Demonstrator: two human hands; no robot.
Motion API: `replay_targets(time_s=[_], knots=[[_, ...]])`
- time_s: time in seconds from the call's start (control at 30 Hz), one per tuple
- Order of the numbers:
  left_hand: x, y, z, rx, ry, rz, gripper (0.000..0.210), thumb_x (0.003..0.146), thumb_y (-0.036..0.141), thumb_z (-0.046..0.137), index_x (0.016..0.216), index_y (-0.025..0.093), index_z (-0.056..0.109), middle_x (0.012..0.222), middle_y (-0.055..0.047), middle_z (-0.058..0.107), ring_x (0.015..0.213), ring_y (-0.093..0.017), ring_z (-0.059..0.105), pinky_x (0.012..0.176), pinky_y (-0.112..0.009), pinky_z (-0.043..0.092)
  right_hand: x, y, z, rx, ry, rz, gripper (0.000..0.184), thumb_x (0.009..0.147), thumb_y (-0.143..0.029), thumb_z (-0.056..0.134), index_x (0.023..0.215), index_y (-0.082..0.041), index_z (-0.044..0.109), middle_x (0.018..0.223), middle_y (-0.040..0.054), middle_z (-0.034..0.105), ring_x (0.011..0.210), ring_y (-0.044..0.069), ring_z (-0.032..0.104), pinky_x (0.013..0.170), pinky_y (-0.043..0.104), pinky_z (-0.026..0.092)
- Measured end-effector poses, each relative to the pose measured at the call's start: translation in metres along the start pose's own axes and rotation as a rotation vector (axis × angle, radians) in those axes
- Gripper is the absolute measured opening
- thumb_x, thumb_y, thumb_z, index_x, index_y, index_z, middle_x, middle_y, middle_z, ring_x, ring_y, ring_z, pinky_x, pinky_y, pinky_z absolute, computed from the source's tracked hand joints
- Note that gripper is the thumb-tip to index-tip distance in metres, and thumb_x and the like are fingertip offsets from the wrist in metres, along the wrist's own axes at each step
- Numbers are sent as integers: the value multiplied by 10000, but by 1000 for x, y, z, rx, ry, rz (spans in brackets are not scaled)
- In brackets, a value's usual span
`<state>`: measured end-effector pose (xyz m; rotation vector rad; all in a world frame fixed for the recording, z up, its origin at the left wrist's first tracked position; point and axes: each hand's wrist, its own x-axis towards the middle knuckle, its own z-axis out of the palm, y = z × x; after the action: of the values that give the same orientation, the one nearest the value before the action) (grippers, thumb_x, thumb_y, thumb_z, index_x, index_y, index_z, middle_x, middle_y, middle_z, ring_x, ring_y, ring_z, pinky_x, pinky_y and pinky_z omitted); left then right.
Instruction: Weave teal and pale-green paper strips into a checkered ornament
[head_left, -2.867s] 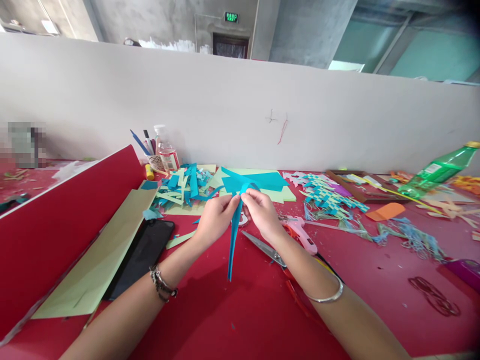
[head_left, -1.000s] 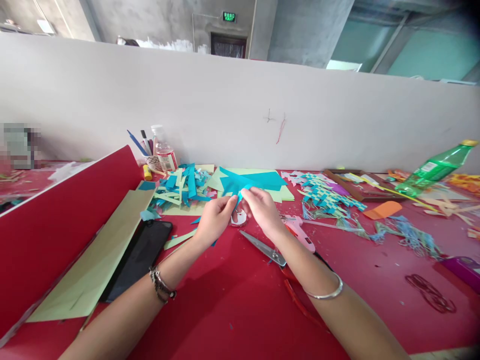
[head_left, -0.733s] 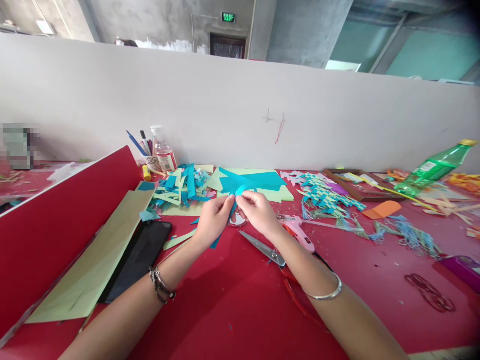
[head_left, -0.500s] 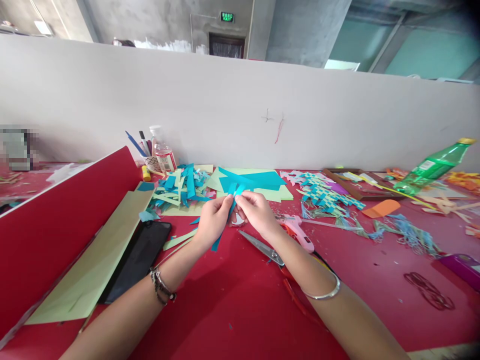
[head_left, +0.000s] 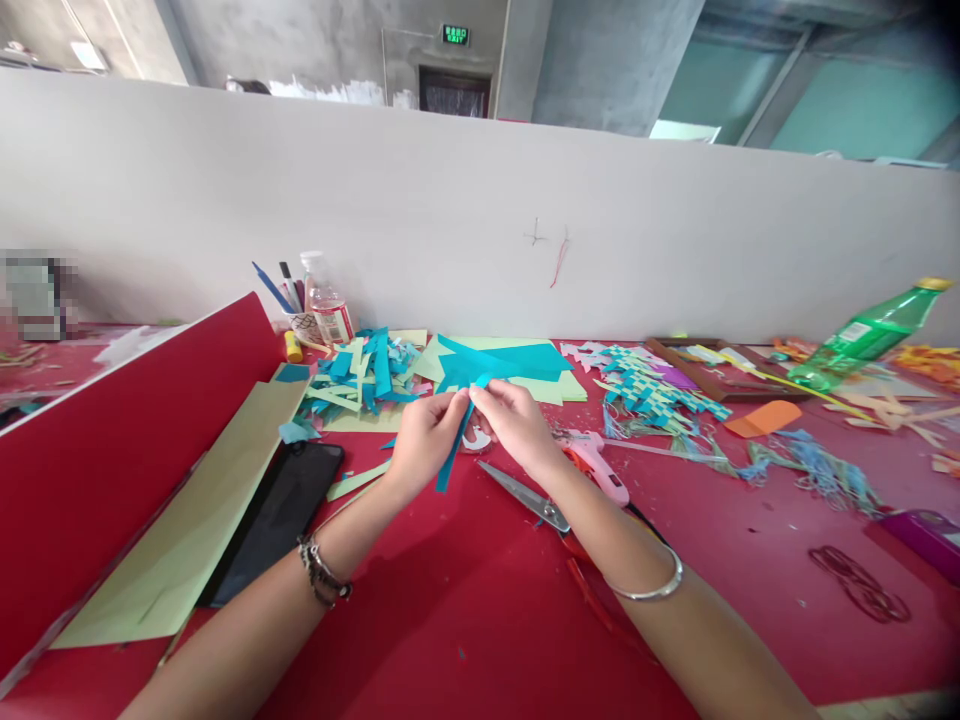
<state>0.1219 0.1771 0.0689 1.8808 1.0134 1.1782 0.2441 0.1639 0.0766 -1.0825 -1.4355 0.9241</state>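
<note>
Over a red bench [head_left: 375, 620], the left hand [head_left: 424, 437] and right hand [head_left: 517, 428] reach forward, angled inward and nearly touching, each grip pinched closed on a blue paper strip [head_left: 452, 465] held up between them. Its loose end slanting down, the strip looks light, bendable and easily creased, best taken flat between thumb and finger.

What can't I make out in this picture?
All in the head view:
Blue strip: pinched part, hidden by the left hand and right hand.
Scissors: part of the handles, behind the right forearm.
Green bottle: label print, too small.
Purple object: cut off by the right edge.
</note>
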Motion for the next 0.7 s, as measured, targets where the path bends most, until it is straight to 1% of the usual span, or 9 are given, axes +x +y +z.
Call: replay_targets(time_s=[0.07,0.13,0.27,0.4,0.47,0.57,0.7], knots=[[-1,1,0,36,40,22,443,852,345,380,461,160,476,448,25,545,442,-78,492,457,-171,351,-1,0,0,-44,-6,-13,292,766,-324,458,521,-202,354,424,-69,377,409,71,377,413,210,272],[-2,2,0,43,46,2,450,855,352,370,467,160,490,440,25,541,428,-80,482,454,-178,348,-1,0,1,-57,-7,-20,288,763,-302,450,514,-203,346,422,-69,371,409,70,370,415,209,266],[-2,2,1,-11,21,-60,488,866,397,328,473,162,496,377,36,485,382,-83,456,443,-185,350,-1,-1,3,27,-12,19,265,750,-279,441,512,-204,350,410,-73,389,376,63,355,395,205,255],[-1,1,1,-33,-37,-55,458,854,412,358,501,161,507,407,40,502,375,-76,450,435,-182,345,0,0,2,65,49,25,302,745,-327,471,509,-209,324,402,-78,363,368,62,342,391,205,267],[-1,0,1,-19,-47,-50,448,853,410,362,515,161,519,419,38,513,377,-77,456,436,-183,346,0,-1,1,66,35,15,316,755,-357,472,517,-208,328,408,-77,364,375,65,349,397,207,270],[-2,1,1,27,-8,-32,450,857,390,355,499,165,507,403,38,502,387,-82,462,443,-184,346,-1,-2,0,18,2,5,311,756,-371,471,522,-206,348,425,-71,370,400,72,357,409,213,265],[-3,3,0,67,40,-28,468,858,382,353,460,169,477,374,37,475,392,-88,455,449,-190,345,-2,-1,1,-44,29,-5,303,737,-343,480,509,-206,334,433,-67,362,415,72,343,415,218,258]])
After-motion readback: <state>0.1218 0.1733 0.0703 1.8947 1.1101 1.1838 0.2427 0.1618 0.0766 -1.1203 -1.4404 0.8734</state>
